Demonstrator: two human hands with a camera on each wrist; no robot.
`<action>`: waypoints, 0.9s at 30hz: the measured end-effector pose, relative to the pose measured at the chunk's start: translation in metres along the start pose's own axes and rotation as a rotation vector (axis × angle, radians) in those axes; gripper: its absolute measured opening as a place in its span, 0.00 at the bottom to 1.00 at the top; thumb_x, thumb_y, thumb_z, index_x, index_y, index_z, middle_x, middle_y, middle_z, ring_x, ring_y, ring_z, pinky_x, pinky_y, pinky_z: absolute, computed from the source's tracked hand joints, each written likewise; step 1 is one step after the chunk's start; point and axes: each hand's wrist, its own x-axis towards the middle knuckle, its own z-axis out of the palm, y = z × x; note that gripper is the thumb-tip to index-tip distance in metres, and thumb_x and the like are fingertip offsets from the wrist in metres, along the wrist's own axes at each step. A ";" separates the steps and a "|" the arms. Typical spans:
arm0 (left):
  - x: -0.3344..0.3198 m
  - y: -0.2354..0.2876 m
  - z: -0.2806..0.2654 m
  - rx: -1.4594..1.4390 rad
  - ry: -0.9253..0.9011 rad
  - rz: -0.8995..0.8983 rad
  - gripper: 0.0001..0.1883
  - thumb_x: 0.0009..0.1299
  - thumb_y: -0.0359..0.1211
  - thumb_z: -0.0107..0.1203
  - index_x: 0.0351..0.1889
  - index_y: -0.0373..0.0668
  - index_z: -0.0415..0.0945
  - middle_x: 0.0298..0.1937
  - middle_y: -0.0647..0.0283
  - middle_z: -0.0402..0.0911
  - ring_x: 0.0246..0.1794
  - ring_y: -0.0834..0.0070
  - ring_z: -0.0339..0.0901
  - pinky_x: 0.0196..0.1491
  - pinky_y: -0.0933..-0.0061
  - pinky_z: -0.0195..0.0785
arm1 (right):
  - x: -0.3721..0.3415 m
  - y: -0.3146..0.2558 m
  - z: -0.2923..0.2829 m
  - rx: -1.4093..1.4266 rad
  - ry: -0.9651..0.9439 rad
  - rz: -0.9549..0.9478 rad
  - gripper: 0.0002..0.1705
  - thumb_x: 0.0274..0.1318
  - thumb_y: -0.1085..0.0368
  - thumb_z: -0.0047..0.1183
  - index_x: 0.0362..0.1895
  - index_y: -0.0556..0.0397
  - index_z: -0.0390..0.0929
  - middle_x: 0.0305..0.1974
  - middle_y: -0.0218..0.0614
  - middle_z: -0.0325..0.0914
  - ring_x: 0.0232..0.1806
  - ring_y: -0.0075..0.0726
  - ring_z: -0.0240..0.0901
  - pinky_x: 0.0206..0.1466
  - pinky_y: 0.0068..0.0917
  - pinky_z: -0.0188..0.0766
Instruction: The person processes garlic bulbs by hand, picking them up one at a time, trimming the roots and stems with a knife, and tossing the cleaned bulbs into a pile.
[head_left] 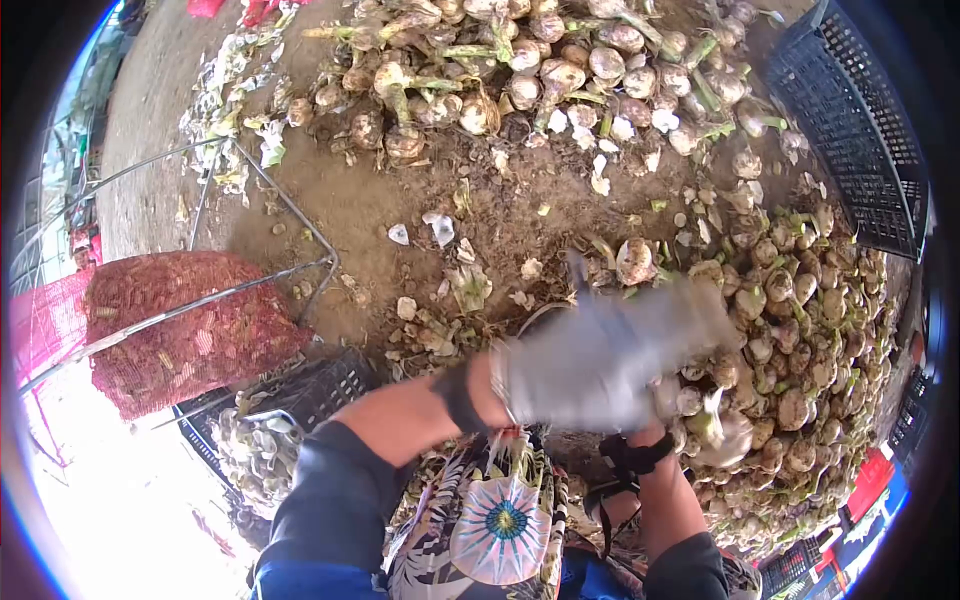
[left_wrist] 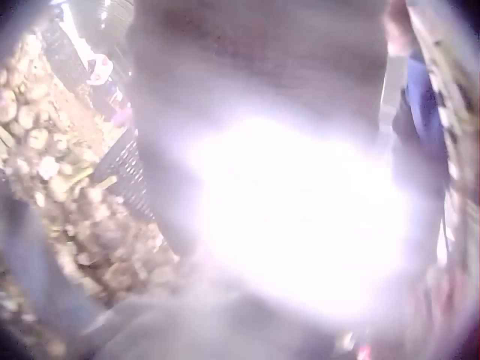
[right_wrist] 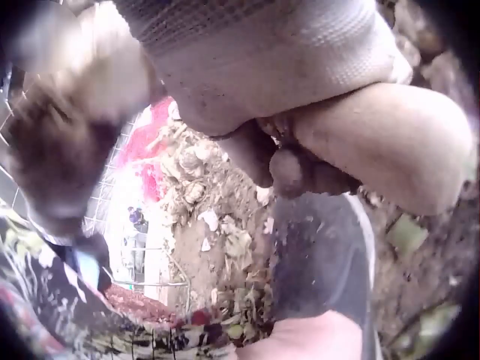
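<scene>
My left hand [head_left: 610,350], in a pale grey glove and blurred, reaches across in front of me with its fingers stretched toward the right. It covers most of my right hand in the head view. In the right wrist view my right hand [right_wrist: 300,82] wears a whitish knit glove, a bare digit sticking out and other fingertips curled beneath. I cannot tell what it holds. Just right of the hands is a blurred garlic bulb [head_left: 733,437] with a pale stalk, over a big heap of garlic [head_left: 790,340]. Glare fills the left wrist view's middle.
More garlic with stalks [head_left: 560,70] lies on the dirt beyond. A black crate [head_left: 850,130] stands far right. At left are a red mesh sack [head_left: 190,320], a metal frame [head_left: 290,205] and another dark crate [head_left: 330,390] by loose peelings. Skins and leaves litter the ground.
</scene>
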 end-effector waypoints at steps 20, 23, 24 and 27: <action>-0.092 -0.121 -0.116 -0.281 0.713 -0.915 0.31 0.63 0.31 0.63 0.66 0.36 0.71 0.49 0.60 0.84 0.34 0.81 0.77 0.35 0.84 0.74 | 0.047 -0.045 -0.036 1.100 0.166 0.672 0.11 0.57 0.70 0.63 0.43 0.62 0.82 0.27 0.23 0.77 0.26 0.17 0.70 0.29 0.18 0.66; -0.082 -0.068 -0.064 -0.629 0.405 -0.840 0.29 0.62 0.31 0.63 0.63 0.35 0.71 0.45 0.64 0.83 0.31 0.84 0.76 0.31 0.84 0.71 | 0.065 -0.071 -0.036 1.276 0.145 0.644 0.17 0.58 0.69 0.63 0.51 0.62 0.81 0.35 0.29 0.81 0.32 0.20 0.75 0.34 0.19 0.71; -0.087 -0.069 -0.046 -0.660 0.298 -0.898 0.31 0.62 0.29 0.64 0.64 0.33 0.69 0.48 0.64 0.81 0.39 0.82 0.78 0.38 0.80 0.74 | 0.069 -0.076 -0.036 1.379 0.156 0.608 0.18 0.58 0.69 0.63 0.53 0.62 0.81 0.38 0.30 0.82 0.34 0.20 0.76 0.36 0.18 0.72; -0.081 -0.066 -0.003 -0.877 0.401 -0.664 0.36 0.60 0.24 0.67 0.67 0.37 0.64 0.52 0.62 0.78 0.46 0.77 0.79 0.43 0.73 0.79 | 0.072 -0.078 -0.029 1.192 0.182 0.479 0.20 0.58 0.69 0.63 0.55 0.62 0.80 0.42 0.30 0.83 0.37 0.20 0.76 0.39 0.18 0.73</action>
